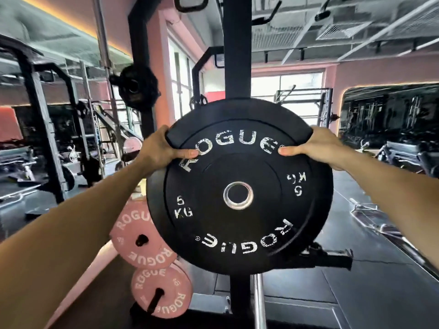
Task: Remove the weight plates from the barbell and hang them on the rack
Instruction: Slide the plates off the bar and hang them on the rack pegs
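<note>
1. Before the black rack upright (236,55): one black 5 kg Rogue bumper plate (240,186), held up face-on, hiding the upright's middle stretch.
2. Left hand (158,149) grasping the plate's upper-left rim, thumb on the face; right hand (319,148) grasping the upper-right rim likewise; fingers behind the plate hidden.
3. Lower left: two pink Rogue plates (145,238) hung on pegs, the upper one partly covered by the black plate.
4. Farther back: one dark plate (137,87), blurred.
</note>
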`<state>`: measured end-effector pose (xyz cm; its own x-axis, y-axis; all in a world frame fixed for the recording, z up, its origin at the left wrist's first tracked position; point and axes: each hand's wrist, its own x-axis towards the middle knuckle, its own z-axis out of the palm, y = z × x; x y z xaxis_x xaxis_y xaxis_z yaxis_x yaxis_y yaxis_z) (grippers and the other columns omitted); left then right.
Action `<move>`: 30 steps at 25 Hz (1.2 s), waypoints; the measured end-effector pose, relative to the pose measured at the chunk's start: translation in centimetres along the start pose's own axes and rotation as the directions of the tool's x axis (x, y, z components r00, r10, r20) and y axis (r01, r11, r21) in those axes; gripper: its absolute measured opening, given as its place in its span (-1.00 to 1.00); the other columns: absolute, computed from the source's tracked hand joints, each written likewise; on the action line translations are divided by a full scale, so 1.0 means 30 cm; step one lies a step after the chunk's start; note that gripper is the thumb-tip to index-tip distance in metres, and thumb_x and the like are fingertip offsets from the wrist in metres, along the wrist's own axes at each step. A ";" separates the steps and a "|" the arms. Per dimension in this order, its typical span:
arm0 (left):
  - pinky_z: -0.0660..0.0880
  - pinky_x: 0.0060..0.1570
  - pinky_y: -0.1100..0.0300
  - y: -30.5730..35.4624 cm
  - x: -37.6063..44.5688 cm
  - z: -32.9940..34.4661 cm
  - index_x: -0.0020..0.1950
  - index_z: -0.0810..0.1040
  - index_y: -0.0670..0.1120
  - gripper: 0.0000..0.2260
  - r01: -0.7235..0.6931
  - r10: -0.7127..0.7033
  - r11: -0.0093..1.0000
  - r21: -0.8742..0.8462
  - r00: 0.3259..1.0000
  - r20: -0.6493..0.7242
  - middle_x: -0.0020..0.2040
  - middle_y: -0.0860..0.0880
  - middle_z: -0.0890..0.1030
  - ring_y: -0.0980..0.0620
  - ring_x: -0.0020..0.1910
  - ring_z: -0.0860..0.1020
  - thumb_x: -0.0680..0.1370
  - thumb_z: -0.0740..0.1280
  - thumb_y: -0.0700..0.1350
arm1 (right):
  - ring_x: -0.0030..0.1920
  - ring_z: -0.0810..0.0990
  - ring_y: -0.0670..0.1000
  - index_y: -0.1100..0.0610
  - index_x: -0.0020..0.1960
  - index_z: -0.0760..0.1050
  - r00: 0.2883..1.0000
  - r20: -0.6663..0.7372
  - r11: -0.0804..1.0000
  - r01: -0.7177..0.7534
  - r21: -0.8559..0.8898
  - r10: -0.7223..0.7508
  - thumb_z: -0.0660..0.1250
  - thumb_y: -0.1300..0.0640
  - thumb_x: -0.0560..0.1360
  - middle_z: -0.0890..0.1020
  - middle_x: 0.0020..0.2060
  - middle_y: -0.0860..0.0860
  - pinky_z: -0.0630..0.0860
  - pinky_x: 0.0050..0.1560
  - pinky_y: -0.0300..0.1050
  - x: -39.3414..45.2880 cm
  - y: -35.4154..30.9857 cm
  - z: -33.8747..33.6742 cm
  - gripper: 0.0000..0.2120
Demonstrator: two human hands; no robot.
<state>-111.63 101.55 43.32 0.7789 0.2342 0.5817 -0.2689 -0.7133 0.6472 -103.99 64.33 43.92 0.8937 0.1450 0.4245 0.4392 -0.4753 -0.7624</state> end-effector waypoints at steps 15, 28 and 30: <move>0.56 0.13 0.09 -0.236 0.423 -0.392 0.18 0.55 -0.03 -0.20 -0.020 0.022 0.993 -0.114 1.000 0.013 0.02 0.06 0.70 0.04 0.03 0.66 0.01 0.70 0.14 | -0.03 0.68 -0.07 -0.03 0.03 0.67 0.994 0.053 0.996 0.091 0.016 -0.092 0.65 -0.26 -0.09 0.72 -0.10 -0.14 0.59 0.04 -0.10 0.379 -0.335 0.356 -0.27; 0.49 -0.23 0.37 -0.904 0.730 -0.873 0.01 0.55 0.07 -0.41 -0.044 0.048 0.993 -0.107 0.998 0.039 -0.16 0.24 0.69 0.30 -0.21 0.63 0.07 0.68 0.12 | 0.04 0.66 0.01 0.05 0.04 0.67 0.992 0.032 0.991 0.123 -0.050 -0.121 0.62 -0.36 -0.19 0.71 -0.01 -0.05 0.56 0.19 0.01 0.602 -0.694 1.102 -0.12; 0.50 -0.19 0.29 -1.009 0.772 -0.959 0.03 0.55 0.04 -0.36 -0.047 0.051 0.994 -0.101 0.998 0.038 -0.11 0.16 0.69 0.22 -0.15 0.64 0.04 0.67 0.16 | 0.03 0.67 0.00 0.06 0.03 0.68 0.994 0.021 0.993 0.110 -0.046 -0.109 0.63 -0.35 -0.18 0.71 -0.02 -0.05 0.56 0.19 0.00 0.613 -0.752 1.230 -0.13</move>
<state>-101.76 147.56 51.37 0.7851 0.1729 0.5947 -0.3607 -0.6529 0.6660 -94.09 109.73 50.90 0.8421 0.2145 0.4948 0.5304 -0.4956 -0.6878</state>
